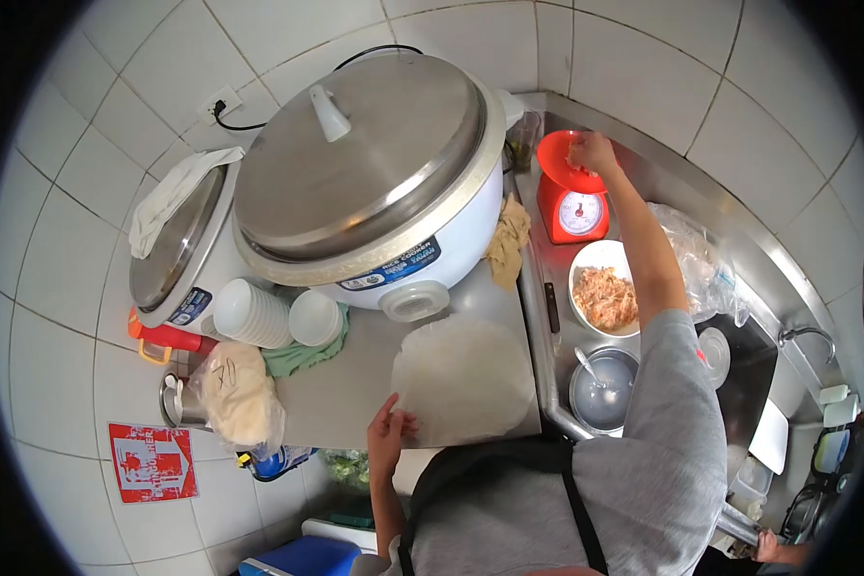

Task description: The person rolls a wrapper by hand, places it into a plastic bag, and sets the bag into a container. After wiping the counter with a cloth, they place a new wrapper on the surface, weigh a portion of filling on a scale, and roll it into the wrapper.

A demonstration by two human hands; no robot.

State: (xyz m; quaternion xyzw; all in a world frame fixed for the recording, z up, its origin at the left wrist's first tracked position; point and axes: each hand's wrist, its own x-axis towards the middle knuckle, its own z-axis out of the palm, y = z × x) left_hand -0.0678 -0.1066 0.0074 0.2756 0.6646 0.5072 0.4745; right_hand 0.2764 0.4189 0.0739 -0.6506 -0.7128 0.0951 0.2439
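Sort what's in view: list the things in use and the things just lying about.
In use: left hand on round thin pale wrapper; right hand at red kitchen scale; white bowl of shredded filling.
Lying about: large white rice cooker with steel lid; stacked white bowls; steel bowl with spoon.

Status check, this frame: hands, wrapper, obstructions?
Left hand on edge of round wrapper. Right hand at red scale pan, grip unclear. Filling bowl under right forearm.
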